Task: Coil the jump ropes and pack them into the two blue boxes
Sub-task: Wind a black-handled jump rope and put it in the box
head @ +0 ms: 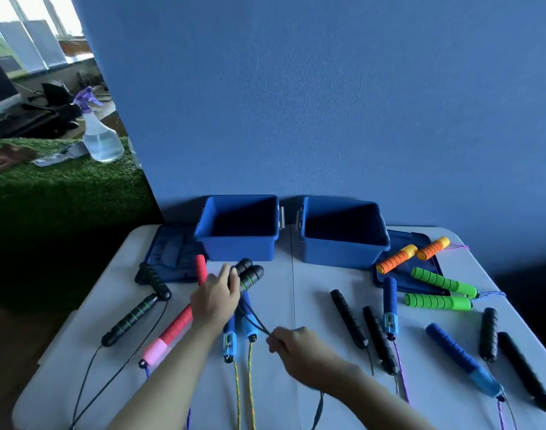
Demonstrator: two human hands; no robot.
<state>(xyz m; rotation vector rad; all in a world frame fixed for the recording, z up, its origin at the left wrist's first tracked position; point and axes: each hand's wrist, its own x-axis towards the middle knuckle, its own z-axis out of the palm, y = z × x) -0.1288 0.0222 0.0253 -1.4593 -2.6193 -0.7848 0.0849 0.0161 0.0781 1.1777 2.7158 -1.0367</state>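
Observation:
Two open blue boxes (239,243) (343,248) stand side by side at the back of the white table (290,293). My left hand (215,301) grips a pair of black handles with green rings (248,274), held together just in front of the left box. My right hand (291,346) pinches the black cord (254,321) that runs from those handles. Under the cord lie two blue handles (237,333) with yellow ropes trailing toward me.
Many other rope handles lie on the table: black-and-green (132,318) and red-pink (172,333) at the left, black, blue, green (439,301) and orange (397,259) ones at the right. Blue lids (172,252) (411,268) lie beside the boxes. A blue wall rises behind them.

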